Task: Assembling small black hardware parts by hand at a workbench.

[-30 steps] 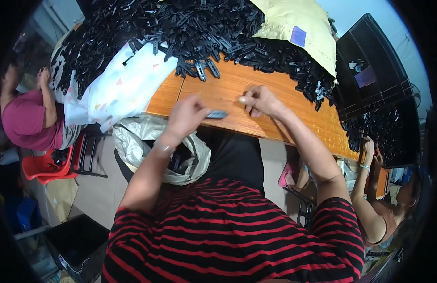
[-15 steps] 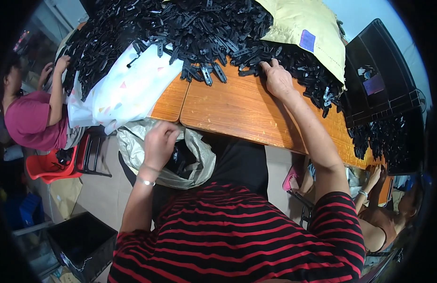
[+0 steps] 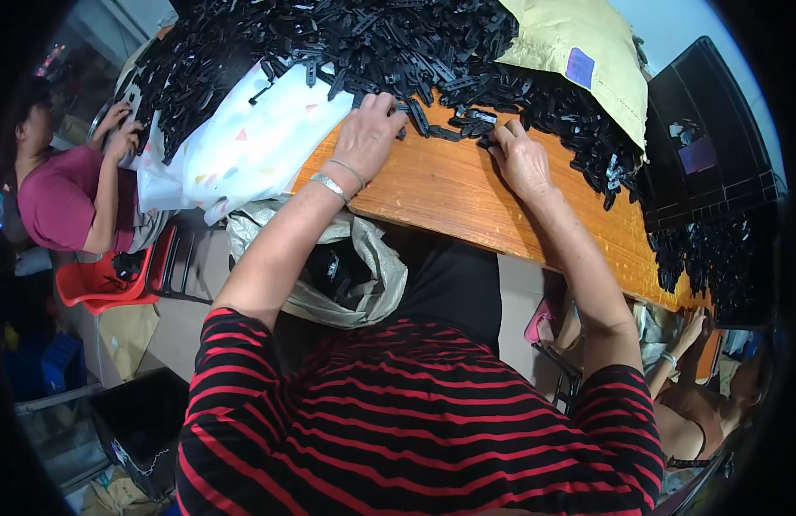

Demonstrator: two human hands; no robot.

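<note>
Shows 1 purple label [image 3: 579,67] on the yellow sack [image 3: 535,36], unreadable here. Has left hand [image 3: 366,136] and right hand [image 3: 522,162] at slim, glossy black parts [image 3: 364,43]; cannot tell either grip's state.

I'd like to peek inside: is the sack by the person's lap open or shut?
Open: the sack gapes, its rim spread wide, and dark pieces show inside.

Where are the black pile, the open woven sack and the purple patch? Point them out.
Black pile [image 3: 355,41]: head view, its middle.
Open woven sack [image 3: 388,273]: head view, right rim.
Purple patch [image 3: 579,67]: head view, its centre.
</note>
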